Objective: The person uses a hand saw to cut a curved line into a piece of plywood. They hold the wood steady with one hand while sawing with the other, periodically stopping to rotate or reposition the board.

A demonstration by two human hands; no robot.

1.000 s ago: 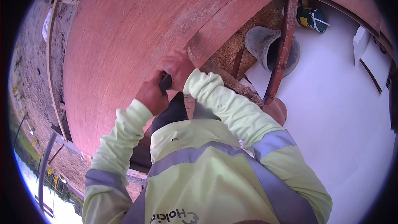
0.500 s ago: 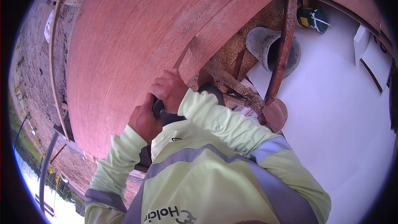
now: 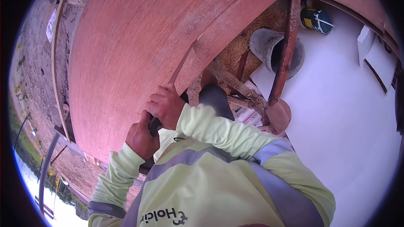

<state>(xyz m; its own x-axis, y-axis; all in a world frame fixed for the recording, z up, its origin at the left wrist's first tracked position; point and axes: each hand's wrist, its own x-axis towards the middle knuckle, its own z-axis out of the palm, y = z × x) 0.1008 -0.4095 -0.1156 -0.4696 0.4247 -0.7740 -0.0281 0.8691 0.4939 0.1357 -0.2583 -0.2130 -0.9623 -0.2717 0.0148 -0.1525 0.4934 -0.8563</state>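
Observation:
Both my hands are closed on a handsaw [image 3: 181, 66], one close behind the other. My left hand [image 3: 143, 139] wraps round the rear of its black handle. Just ahead of it, my right hand [image 3: 165, 106] grips the front of the handle, near where the blade begins. The narrow blade points away from me, and its far end meets a reddish plywood sheet [image 3: 122, 67] at a dark cut line. Sawdust lies on the sheet around this line. My fingers hide part of the handle.
A dark wooden post [image 3: 288, 38] stands right of the sheet, beside a grey bucket [image 3: 265, 44] lying tipped over. Farther right are a green and yellow can [image 3: 316, 19] and a white floor [image 3: 341, 113]. A curved wooden strip [image 3: 54, 50] runs along the left.
Both my hands have drawn the saw back toward me and slightly left. More of the blade shows now between my right hand and the cut.

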